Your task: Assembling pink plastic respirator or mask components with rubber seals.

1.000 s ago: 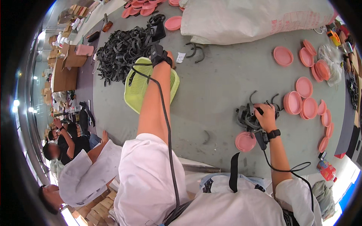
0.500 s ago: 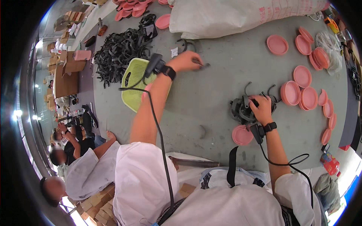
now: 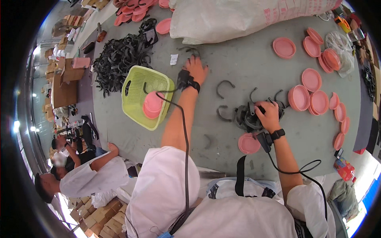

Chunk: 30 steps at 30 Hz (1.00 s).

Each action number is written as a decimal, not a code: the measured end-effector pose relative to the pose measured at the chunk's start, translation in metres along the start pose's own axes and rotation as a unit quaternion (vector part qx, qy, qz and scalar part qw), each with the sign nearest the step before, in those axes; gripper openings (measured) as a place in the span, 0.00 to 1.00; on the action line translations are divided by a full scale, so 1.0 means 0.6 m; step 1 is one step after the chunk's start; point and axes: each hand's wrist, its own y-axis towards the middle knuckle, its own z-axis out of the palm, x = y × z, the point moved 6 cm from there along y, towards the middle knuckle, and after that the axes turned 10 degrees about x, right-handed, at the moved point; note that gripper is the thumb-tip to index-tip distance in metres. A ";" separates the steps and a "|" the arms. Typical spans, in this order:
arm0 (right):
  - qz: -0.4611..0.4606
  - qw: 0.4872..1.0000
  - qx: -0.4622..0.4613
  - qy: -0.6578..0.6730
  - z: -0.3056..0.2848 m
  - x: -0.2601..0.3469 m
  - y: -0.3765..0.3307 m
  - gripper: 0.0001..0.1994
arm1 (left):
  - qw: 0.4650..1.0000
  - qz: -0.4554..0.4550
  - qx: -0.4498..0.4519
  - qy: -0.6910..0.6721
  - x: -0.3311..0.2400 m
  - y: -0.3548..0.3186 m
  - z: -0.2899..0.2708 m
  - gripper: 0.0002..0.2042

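Observation:
My left hand (image 3: 195,70) is open and empty, its fingers spread, just short of some dark curved strips (image 3: 191,49) on the grey table. My right hand (image 3: 268,116) bends its fingers round part of a bunch of dark curved strips (image 3: 246,118). Two single curved strips, one upper (image 3: 220,96) and one lower (image 3: 223,119), lie left of that bunch. Right below it is a round pink dish (image 3: 249,143). To the left of my left forearm stands a green plastic basket (image 3: 133,109) holding pink dishes (image 3: 152,104) and a dark strip.
A large heap of dark strips (image 3: 117,59) lies behind the basket. A white woven sack (image 3: 222,23) covers the far edge. Several pink dishes (image 3: 298,98) spread over the right side, near a clear plastic bag (image 3: 340,47). Another person (image 3: 93,174) sits at the left.
My left hand has let go of a dark strip and opened toward the far strips. Two single strips now lie left of the bunch. The right hand has stayed on the bunch.

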 end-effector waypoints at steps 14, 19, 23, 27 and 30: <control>0.070 0.984 -0.104 0.129 -0.061 -0.028 0.020 0.06 | 0.879 0.192 0.113 -0.422 -0.124 -0.260 -0.066 0.12; 0.103 0.958 -0.048 0.265 -0.058 -0.003 0.099 0.08 | 0.916 0.078 -0.081 -0.384 0.044 -0.179 -0.153 0.13; -0.004 0.982 -0.045 0.185 -0.027 0.040 0.196 0.12 | 0.902 0.031 -0.180 -0.391 0.175 -0.099 -0.239 0.15; 0.108 0.992 -0.056 -0.025 0.075 0.007 0.287 0.25 | 0.917 -0.031 -0.259 -0.301 0.293 -0.014 -0.288 0.20; 0.183 0.967 -0.082 -0.159 0.117 0.045 0.316 0.30 | 0.956 -0.188 -0.185 -0.133 0.375 0.036 -0.296 0.33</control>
